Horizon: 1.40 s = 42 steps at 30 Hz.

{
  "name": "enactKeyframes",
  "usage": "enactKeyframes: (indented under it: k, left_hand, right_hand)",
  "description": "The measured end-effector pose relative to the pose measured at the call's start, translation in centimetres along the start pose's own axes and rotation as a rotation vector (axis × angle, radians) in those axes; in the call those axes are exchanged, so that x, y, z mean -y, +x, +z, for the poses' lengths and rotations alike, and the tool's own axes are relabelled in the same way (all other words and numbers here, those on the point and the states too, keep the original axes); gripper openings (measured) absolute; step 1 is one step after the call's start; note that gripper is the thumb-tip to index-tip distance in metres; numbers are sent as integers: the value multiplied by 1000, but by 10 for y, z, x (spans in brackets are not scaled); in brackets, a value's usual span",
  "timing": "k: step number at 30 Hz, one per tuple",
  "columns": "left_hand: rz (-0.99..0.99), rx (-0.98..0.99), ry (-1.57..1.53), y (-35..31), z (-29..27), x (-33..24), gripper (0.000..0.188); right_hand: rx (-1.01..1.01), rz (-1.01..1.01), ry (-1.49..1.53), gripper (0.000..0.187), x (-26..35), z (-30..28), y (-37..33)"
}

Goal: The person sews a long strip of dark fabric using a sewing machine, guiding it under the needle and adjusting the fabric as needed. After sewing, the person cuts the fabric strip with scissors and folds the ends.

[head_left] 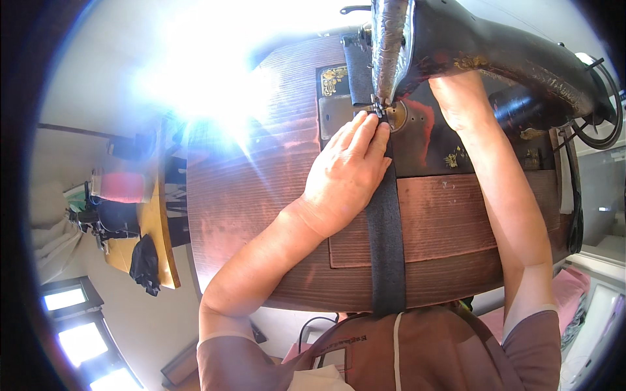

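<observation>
A dark fabric strip [387,251] runs from the table's front edge up under the presser foot [377,108] of a black sewing machine [450,42] with gold ornament. It continues on the far side of the foot. My left hand [345,169] lies flat on the strip just in front of the foot, fingers stretched forward and close together. My right hand [455,104] reaches beneath the machine's arm. Its fingers are hidden behind the arm, so what they touch cannot be seen.
The machine stands in a brown wooden table [254,189]. A handwheel [610,111] is at its right end. Very bright light glares at the upper left. Farther left, a wooden bench [160,228] carries a pink roll [120,187] and dark cloth [145,264].
</observation>
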<state>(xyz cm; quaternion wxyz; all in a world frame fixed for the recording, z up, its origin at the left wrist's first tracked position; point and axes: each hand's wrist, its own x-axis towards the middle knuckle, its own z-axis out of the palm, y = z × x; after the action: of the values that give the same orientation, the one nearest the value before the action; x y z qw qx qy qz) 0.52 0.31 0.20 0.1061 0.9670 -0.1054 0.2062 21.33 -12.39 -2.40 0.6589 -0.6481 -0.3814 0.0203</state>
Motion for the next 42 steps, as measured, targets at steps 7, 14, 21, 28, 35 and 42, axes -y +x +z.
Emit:
enactKeyframes:
  k: [7, 14, 21, 28, 35, 42]
  left_hand:
    - [11, -1, -6, -1, 0, 4, 50]
    - [29, -54, -29, 3, 0, 6, 49]
    - [62, -7, 35, -2, -9, 0, 40]
    - [74, -50, 105, -8, -4, -5, 39]
    - [72, -85, 93, -5, -1, -2, 39]
    - [68, -116, 54, -3, 3, 4, 38]
  right_hand:
    - [121, 227, -735, 16, 80, 22, -27]
    - [212, -226, -857, 30, 79, 21, -72]
    - [248, -288, -972, 24, 81, 25, -74]
    - [272, -274, -999, 24, 82, 26, -72]
    - [278, -268, -1007, 27, 81, 27, -72]
    - [281, -239, -977, 32, 85, 23, -75]
